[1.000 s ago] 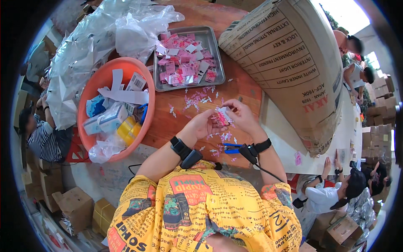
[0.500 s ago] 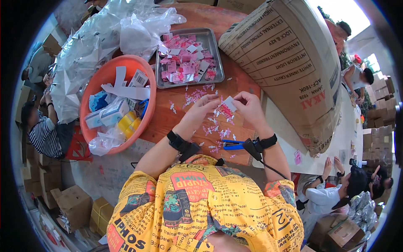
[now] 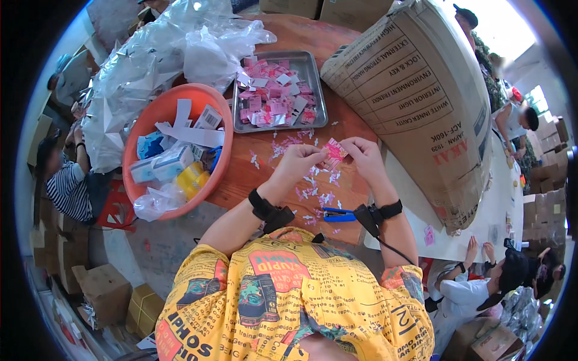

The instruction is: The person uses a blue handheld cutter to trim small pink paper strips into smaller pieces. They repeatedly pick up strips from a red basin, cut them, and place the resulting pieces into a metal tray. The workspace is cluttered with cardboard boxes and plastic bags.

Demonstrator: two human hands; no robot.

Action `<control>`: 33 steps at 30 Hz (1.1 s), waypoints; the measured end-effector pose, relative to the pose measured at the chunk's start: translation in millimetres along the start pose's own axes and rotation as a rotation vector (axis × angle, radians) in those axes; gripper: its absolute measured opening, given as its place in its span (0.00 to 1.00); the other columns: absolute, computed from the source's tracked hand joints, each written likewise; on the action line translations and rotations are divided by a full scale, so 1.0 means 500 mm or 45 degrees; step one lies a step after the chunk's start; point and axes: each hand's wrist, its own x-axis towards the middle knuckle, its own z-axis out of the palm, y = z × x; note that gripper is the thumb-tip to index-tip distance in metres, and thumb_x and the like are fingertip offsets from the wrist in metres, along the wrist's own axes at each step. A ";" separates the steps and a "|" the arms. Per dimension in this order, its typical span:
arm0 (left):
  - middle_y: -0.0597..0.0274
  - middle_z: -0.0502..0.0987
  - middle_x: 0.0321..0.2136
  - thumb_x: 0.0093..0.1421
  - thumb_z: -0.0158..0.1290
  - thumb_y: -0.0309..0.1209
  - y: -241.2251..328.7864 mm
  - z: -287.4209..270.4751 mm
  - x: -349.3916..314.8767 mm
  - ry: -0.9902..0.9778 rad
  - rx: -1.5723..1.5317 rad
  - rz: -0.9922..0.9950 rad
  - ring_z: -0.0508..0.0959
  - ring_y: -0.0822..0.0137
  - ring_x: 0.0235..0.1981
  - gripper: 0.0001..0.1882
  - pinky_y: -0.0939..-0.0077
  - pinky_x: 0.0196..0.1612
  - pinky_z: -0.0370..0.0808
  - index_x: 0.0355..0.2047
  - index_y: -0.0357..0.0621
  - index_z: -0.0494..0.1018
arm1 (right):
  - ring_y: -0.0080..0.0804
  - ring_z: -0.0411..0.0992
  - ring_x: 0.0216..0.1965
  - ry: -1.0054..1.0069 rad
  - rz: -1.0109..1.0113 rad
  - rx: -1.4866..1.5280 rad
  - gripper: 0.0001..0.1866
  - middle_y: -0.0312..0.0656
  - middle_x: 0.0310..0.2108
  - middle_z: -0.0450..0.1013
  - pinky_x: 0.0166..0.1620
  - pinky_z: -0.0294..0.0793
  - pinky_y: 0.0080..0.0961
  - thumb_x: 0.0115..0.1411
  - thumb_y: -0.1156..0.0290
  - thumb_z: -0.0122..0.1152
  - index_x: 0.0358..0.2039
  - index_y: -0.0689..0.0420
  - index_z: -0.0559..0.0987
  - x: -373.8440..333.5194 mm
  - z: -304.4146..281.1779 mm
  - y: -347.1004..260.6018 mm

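Observation:
A small pink printed card [image 3: 334, 152] is held above the wooden table between my two hands. Fingertips of my left hand [image 3: 298, 162] pinch its left edge, while my right hand [image 3: 363, 159] grips the upper right edge. Beneath and around my hands lie many small pink and white cut-out pieces [image 3: 326, 198], scattered over the wood. A blue two-armed hand tool [image 3: 338, 215] rests beside my right wrist. Beyond my hands stands a metal tray [image 3: 323, 102] with a heap of similar pink cards [image 3: 274, 93].
An orange tub [image 3: 227, 129] of packaging, paper strips and yellow tape sits left of the table. Clear plastic bags [image 3: 135, 78] pile up behind it. A large cardboard box [image 3: 415, 102] leans at the right. Other people sit at both sides.
The card, earlier showing white in my right hand, now shows its pink face. My left fingers have closed on it from the other side. The whole view has shifted slightly.

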 end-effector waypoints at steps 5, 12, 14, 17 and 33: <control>0.67 0.77 0.25 0.56 0.52 0.31 0.002 0.004 -0.011 0.051 0.075 0.011 0.72 0.80 0.27 0.10 0.84 0.34 0.67 0.30 0.36 0.77 | 0.16 0.69 0.25 0.002 0.017 0.063 0.11 0.34 0.25 0.73 0.29 0.69 0.15 0.59 0.67 0.52 0.35 0.62 0.77 -0.020 0.009 -0.009; 0.69 0.76 0.27 0.57 0.50 0.28 0.000 0.002 -0.020 0.008 0.067 0.101 0.71 0.81 0.28 0.09 0.85 0.34 0.67 0.34 0.35 0.75 | 0.21 0.71 0.23 -0.063 0.084 0.395 0.11 0.37 0.26 0.74 0.28 0.70 0.18 0.59 0.69 0.52 0.36 0.63 0.76 -0.019 0.006 0.006; 0.69 0.76 0.27 0.57 0.50 0.27 -0.007 -0.001 -0.020 0.000 0.027 0.089 0.72 0.81 0.28 0.09 0.86 0.32 0.68 0.35 0.35 0.74 | 0.23 0.72 0.23 -0.089 0.135 0.517 0.11 0.39 0.26 0.74 0.28 0.71 0.19 0.59 0.69 0.52 0.37 0.64 0.75 -0.018 0.006 0.009; 0.68 0.75 0.27 0.56 0.50 0.26 -0.011 -0.010 -0.022 -0.007 0.089 0.087 0.72 0.81 0.28 0.10 0.86 0.31 0.70 0.38 0.34 0.72 | 0.24 0.72 0.24 -0.112 0.174 0.530 0.10 0.40 0.26 0.74 0.28 0.71 0.19 0.58 0.71 0.53 0.36 0.64 0.75 -0.018 0.009 0.008; 0.54 0.70 0.34 0.44 0.56 0.22 0.034 0.017 -0.052 0.275 0.773 0.444 0.74 0.66 0.28 0.28 0.78 0.31 0.72 0.49 0.34 0.65 | 0.19 0.69 0.25 -0.152 0.172 0.363 0.08 0.36 0.27 0.74 0.29 0.69 0.16 0.52 0.74 0.60 0.33 0.62 0.77 -0.013 0.048 -0.009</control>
